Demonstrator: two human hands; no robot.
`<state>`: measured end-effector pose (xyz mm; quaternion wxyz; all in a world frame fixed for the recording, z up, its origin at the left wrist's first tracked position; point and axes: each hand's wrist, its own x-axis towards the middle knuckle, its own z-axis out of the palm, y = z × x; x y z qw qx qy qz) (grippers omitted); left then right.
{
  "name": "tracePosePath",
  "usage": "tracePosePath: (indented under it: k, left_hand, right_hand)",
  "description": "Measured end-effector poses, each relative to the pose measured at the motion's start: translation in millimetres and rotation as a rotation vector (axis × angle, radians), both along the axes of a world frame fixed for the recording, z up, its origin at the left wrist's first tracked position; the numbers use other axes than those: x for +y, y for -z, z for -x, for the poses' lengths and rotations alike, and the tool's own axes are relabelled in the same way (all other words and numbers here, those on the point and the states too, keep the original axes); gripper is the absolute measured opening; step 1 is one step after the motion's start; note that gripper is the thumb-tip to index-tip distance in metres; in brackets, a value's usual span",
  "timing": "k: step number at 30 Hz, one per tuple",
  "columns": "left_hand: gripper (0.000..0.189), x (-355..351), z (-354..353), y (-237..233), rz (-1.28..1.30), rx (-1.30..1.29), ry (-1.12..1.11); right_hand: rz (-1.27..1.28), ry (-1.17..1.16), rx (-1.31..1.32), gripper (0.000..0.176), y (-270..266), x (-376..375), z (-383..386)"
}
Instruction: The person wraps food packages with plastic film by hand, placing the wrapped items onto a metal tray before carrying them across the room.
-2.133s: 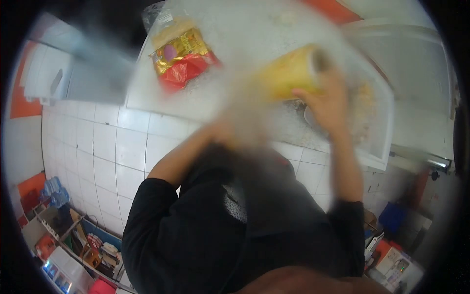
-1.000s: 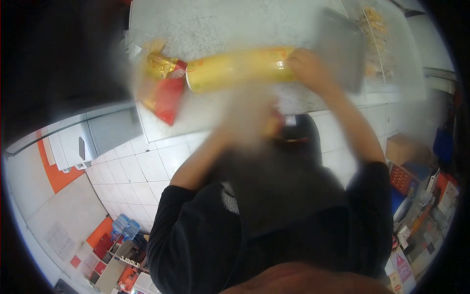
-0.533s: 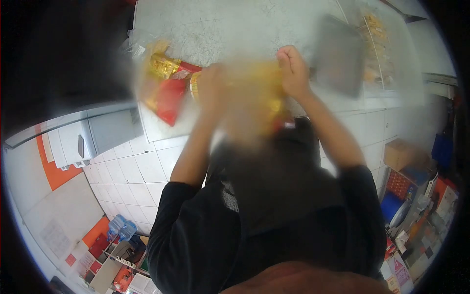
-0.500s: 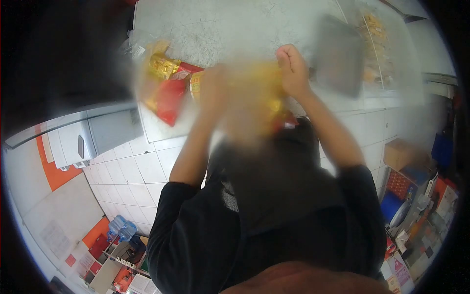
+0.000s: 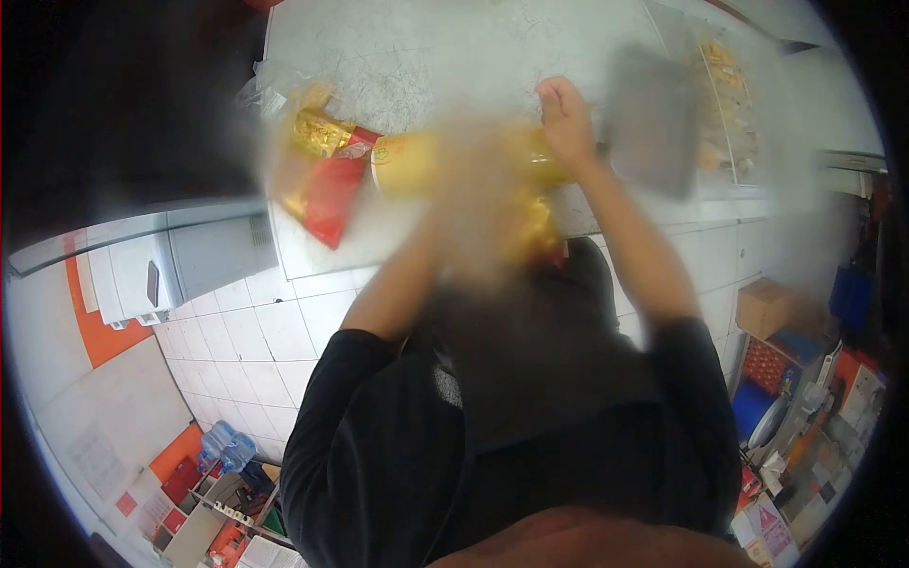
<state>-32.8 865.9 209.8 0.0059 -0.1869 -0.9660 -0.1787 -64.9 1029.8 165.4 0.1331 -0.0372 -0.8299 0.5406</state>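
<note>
A yellow cylindrical container [image 5: 405, 163] with a pale rim at its left end lies on its side across the near part of the white table [image 5: 379, 52]. My right hand [image 5: 566, 123] is at its right end, fingers curled in against the far side. My left hand [image 5: 464, 204] reaches over the container's middle, its fingers hidden behind a blurry smear on the lens. Just below the container, close to my lap, sits a shiny gold packet [image 5: 538, 227]. Left of it lie a red packet [image 5: 333, 194] and a gold foil packet [image 5: 320, 133].
Clear plastic wrapping [image 5: 279, 87] lies at the table's left edge. To the right are a blurred grey box-like thing [image 5: 653, 123] and a transparent tray with yellowish pieces [image 5: 727, 109]. A cardboard box [image 5: 765, 306] stands on the right, and large water bottles [image 5: 227, 445] at lower left.
My left hand has moved right, from the container's left part to its middle, so more of its yellow side shows. My right hand stays at the right end.
</note>
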Motion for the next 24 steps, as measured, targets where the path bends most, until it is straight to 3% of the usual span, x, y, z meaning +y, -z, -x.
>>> tracePosePath:
  k: [1, 5, 7, 8, 13, 17, 19, 20, 22, 24]
  left_hand:
    - [0.014, 4.4, 4.3, -8.4, 0.090, -0.153, -0.100]
    - [0.014, 2.8, 18.5, -6.2, 0.121, -0.210, -0.187]
    - [0.012, -15.5, 22.5, 3.4, -0.271, -0.178, -0.043]
    - [0.012, -21.3, 22.6, 5.4, -0.266, -0.175, -0.044]
    - [0.010, -40.2, 5.1, -6.9, 0.270, 0.122, -0.076]
    - [0.008, -54.8, -13.5, 12.8, 0.387, 0.045, -0.064]
    - [0.016, -60.3, -12.0, 30.9, -0.006, 0.244, 0.006]
    - [0.016, -60.0, -8.2, 27.5, 0.001, 0.247, -0.002]
    - [0.023, -56.3, 2.1, 15.8, -0.266, 0.026, -0.203]
    - [0.023, -58.0, 14.2, 26.3, -0.312, 0.002, -0.212]
  right_hand:
    - [0.003, -0.001, 0.000, 0.021, -3.7, -2.7, -0.5]
    - [-0.155, 0.006, 0.081, 0.018, -2.9, -15.8, 1.8]
    - [-0.224, 0.012, 0.111, 0.017, -0.6, -19.3, 5.2]
    - [-0.271, 0.021, 0.112, 0.016, -1.0, -20.7, 5.2]
    - [-0.341, 0.051, 0.065, 0.017, -9.4, -26.0, -0.2]
    - [-0.382, 0.077, -0.015, 0.018, -17.2, -30.6, -5.5]
    - [-0.390, 0.071, -0.006, 0.018, -13.8, -31.5, -6.0]
    - [-0.403, 0.069, 0.005, 0.018, -11.9, -30.7, -5.6]
    - [-0.414, 0.066, 0.021, 0.018, -10.2, -30.9, -3.7]
    - [-0.474, 0.054, -0.020, 0.016, -8.8, -31.0, -2.9]
